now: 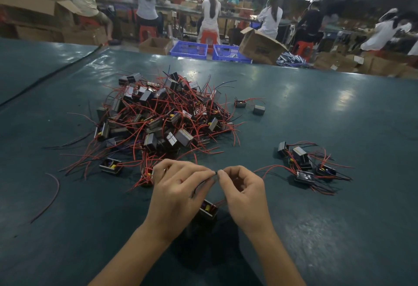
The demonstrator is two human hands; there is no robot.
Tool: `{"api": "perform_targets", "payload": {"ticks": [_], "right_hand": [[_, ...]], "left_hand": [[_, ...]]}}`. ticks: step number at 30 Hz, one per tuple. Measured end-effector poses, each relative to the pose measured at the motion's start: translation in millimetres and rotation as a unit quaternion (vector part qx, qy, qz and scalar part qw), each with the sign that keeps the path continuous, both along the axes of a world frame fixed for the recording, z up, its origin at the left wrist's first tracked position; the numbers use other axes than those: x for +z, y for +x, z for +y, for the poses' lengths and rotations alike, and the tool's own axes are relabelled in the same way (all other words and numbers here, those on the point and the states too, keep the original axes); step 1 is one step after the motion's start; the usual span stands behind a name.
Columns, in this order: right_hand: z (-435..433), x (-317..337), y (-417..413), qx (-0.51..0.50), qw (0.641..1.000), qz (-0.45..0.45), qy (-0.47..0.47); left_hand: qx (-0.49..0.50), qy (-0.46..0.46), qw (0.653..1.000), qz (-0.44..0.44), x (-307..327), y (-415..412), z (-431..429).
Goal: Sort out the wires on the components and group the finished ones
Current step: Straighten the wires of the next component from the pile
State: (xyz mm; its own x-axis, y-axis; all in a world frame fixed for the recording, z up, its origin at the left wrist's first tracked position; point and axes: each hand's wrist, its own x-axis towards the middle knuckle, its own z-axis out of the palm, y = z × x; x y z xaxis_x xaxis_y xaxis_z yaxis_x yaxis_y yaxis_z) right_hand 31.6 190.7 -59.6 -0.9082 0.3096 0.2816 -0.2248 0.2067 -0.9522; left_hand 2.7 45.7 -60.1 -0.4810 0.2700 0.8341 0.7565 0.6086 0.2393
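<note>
At lower centre of the frame, the left hand point(178, 192) and right hand point(243, 192) are both pinching a thin dark wire point(201, 185) at their meeting fingertips, the small black box-shaped component point(209, 212) showing just below, between both palms.

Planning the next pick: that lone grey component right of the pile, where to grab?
Probably pinch the grey component across its flat side faces, from above: it is boxy, sits apart from the pile, and no wires seem to cross it.
</note>
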Motion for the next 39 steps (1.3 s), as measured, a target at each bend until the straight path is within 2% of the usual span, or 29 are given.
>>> {"api": "perform_targets", "payload": {"ticks": [11,13,15,18,22,33,36,39], "right_hand": [[4.8,0.5,0.6,0.067,0.997,-0.026,0.020],[3.6,0.5,1.4,0.064,0.996,-0.007,0.063],[4.5,2.0,2.3,0.051,0.986,0.049,0.152],[9.0,4.2,4.6,0.016,0.946,0.134,0.295],[9.7,6.2,6.9,-0.017,0.922,0.170,0.346],[8.1,4.4,4.9,0.031,0.943,0.163,0.288],[8.1,3.5,4.5,0.032,0.971,0.117,0.208],[2.6,4.5,4.8,0.089,0.995,0.005,0.042]], "left_hand": [[-0.023,0.003,0.999,-0.048,-3.9,-1.0,-0.5],[-0.039,0.032,0.994,-0.096,-4.7,-0.6,0.5],[-0.067,0.078,0.983,-0.153,-5.3,-0.3,1.4],[-0.099,0.115,0.968,-0.198,-6.2,-0.9,2.0],[-0.109,0.117,0.966,-0.206,-5.3,-1.9,1.1],[-0.117,0.120,0.966,-0.198,-3.7,-3.2,-1.6],[-0.088,0.104,0.978,-0.159,-3.6,-2.1,-2.3],[-0.037,0.035,0.996,-0.070,-3.8,-2.1,-2.5]]}}
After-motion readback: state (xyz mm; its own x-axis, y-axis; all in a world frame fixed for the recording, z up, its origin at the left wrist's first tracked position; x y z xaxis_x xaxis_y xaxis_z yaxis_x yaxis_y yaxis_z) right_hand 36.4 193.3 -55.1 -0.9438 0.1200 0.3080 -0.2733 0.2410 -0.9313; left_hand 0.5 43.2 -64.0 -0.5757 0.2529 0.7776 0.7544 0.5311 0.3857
